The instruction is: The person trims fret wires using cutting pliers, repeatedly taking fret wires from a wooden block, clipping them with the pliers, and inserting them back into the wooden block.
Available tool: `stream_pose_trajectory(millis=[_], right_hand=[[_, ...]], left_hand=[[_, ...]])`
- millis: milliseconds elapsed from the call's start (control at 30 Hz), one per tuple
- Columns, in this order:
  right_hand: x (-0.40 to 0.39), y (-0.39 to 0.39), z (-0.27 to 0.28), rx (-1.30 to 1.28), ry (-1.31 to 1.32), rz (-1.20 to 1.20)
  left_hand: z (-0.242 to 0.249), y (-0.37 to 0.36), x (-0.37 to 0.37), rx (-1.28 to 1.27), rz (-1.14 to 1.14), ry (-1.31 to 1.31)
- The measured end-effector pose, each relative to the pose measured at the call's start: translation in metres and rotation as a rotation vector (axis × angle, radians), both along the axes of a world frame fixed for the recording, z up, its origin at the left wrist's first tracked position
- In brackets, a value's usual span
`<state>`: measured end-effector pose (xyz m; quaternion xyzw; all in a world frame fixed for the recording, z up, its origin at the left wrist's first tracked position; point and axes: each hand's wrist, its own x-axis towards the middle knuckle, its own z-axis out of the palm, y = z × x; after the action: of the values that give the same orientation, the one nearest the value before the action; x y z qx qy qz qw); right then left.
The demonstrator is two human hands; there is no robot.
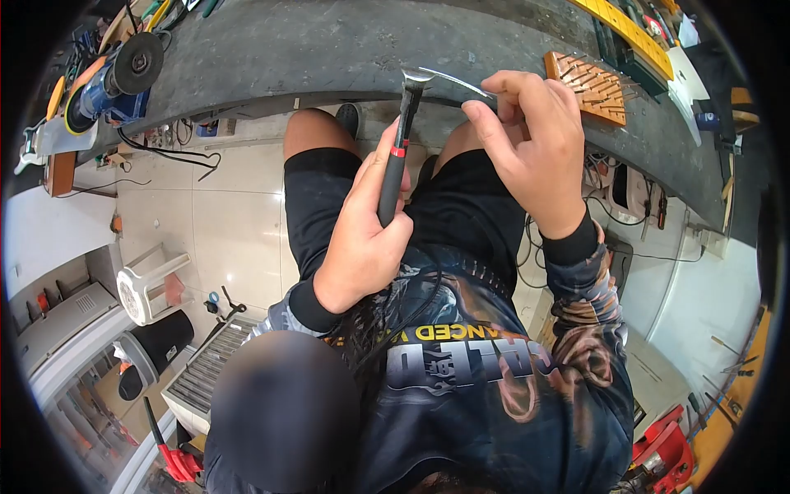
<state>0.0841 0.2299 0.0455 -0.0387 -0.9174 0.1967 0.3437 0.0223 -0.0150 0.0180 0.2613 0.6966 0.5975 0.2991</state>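
My left hand (362,251) is closed round the dark grey handle of a hammer (395,177) with a red band, head pointing up toward the bench. Its small silver head is close to the end of a thin, curved silver metal strip (451,79). My right hand (535,140) pinches the other end of this strip between thumb and fingers, near the bench's front edge. Strip and hammer head overlap in this view above the dark workbench (280,53).
A wooden block with upright metal pins (586,89) sits on the bench at right, by a yellow level-like bar (629,33). At left stands a blue bench grinder (99,95) with a dark disc. A white stool (152,284) is on the tiled floor.
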Motion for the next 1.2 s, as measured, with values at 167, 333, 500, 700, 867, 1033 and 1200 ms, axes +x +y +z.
stream_pose_trajectory(millis=[167, 333, 500, 700, 867, 1033, 1200], right_hand=[[0.002, 0.003, -0.007, -0.023, 0.064, 0.045], [0.004, 0.004, -0.003, 0.024, 0.060, 0.066], [0.004, 0.006, 0.004, 0.097, 0.046, 0.080], [0.006, 0.011, 0.007, 0.214, 0.043, 0.099], [0.009, 0.009, 0.007, 0.160, 0.010, 0.070], [0.010, 0.010, 0.008, 0.206, -0.044, 0.003], [0.003, 0.012, 0.012, 0.310, -0.028, 0.012]], left_hand=[[-0.004, 0.002, 0.002, 0.010, -0.021, 0.016], [0.002, 0.001, 0.003, 0.030, -0.025, -0.065], [0.003, 0.000, 0.003, 0.008, -0.044, 0.026], [0.004, 0.000, 0.002, -0.026, -0.075, 0.047], [-0.005, 0.001, 0.003, 0.010, -0.075, 0.123], [-0.002, 0.002, 0.005, 0.014, -0.066, 0.100], [-0.001, 0.002, 0.006, 0.010, -0.080, 0.108]])
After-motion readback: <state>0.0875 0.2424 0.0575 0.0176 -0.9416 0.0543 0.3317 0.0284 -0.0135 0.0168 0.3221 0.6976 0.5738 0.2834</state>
